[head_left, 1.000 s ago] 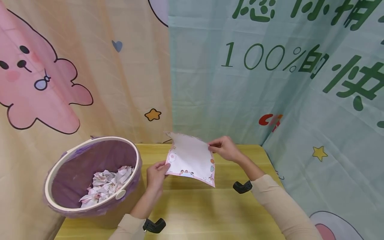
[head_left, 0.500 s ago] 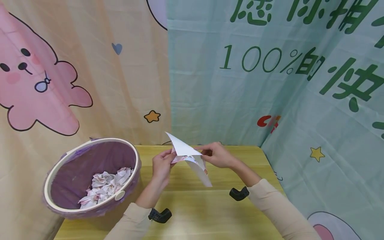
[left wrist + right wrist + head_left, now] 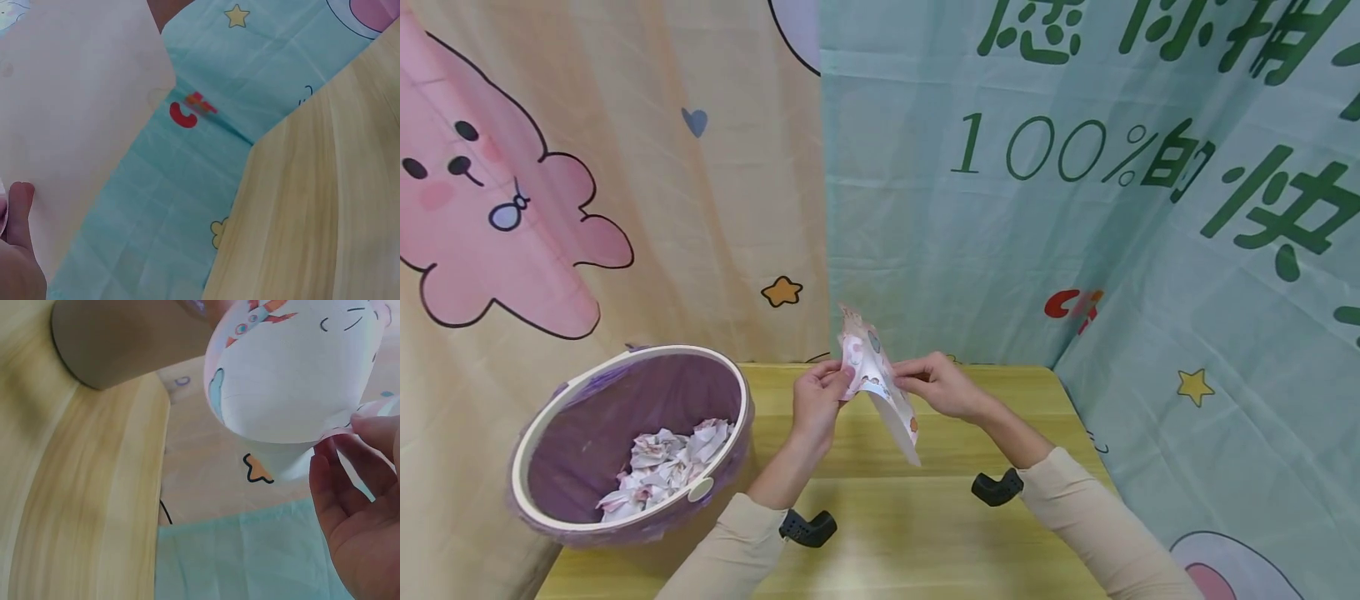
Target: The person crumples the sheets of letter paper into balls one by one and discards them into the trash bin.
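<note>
A sheet of paper [image 3: 868,367] with a pink border and small cartoon prints is held up above the table, bent and curling between both hands. My left hand [image 3: 816,404] pinches its left side between thumb and fingers. On the other side, my right hand [image 3: 951,390] pinches the paper's edge. The right wrist view shows the thumb and fingers of the right hand [image 3: 359,512] gripping the rim of the curled sheet [image 3: 287,387]. In the left wrist view the plain back of the paper [image 3: 81,94] covers much of the left, partly hiding the left hand [image 3: 19,250].
A bin [image 3: 520,475] with a pale rim and purple liner stands left of the hands, with several crumpled papers [image 3: 658,458] inside. Under the hands is a wooden table [image 3: 910,517]. Printed curtains [image 3: 925,250] hang behind and at the right.
The paper was spread almost flat one second ago. It then folded over, and now it stands curled and narrower. My left hand moved right and up, bringing the hands closer together.
</note>
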Demonstrator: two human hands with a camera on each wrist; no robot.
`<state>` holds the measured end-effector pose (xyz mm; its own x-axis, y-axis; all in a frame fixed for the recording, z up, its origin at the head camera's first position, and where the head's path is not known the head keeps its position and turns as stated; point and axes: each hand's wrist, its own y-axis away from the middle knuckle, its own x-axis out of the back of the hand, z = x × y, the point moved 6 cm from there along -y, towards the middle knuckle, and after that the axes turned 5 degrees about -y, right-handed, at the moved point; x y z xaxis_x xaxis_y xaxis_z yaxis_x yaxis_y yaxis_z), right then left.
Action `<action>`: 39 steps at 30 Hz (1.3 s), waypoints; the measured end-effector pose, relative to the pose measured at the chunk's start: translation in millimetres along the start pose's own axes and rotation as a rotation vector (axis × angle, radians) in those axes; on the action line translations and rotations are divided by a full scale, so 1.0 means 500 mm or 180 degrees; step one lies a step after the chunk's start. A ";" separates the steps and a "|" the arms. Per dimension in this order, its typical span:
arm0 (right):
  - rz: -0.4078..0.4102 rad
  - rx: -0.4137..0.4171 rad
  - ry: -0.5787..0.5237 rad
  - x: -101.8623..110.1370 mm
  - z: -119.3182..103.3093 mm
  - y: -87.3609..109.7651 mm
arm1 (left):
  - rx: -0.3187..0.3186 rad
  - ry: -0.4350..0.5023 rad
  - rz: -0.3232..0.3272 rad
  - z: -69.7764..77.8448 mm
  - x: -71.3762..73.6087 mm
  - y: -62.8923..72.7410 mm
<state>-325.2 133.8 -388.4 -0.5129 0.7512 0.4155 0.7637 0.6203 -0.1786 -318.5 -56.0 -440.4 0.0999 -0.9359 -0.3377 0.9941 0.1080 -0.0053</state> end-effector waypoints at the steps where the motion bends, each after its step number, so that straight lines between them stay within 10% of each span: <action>1: 0.0001 0.0003 -0.0083 0.000 -0.001 0.000 | -0.0023 -0.0060 -0.0042 0.000 -0.002 0.001; 25: 0.0589 -0.0054 -0.0826 -0.044 -0.011 -0.008 | -0.0310 -0.0093 -0.1010 0.011 -0.014 0.036; 39: 0.1070 -0.0073 -0.0281 -0.026 -0.010 -0.012 | -0.0100 0.0563 -0.0496 -0.008 -0.003 0.019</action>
<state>-320.9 119.3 -388.1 -0.2622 0.9299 0.2580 0.9039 0.3303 -0.2719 -309.5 -52.3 -443.5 -0.0663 -0.8690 -0.4903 0.9949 -0.0203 -0.0987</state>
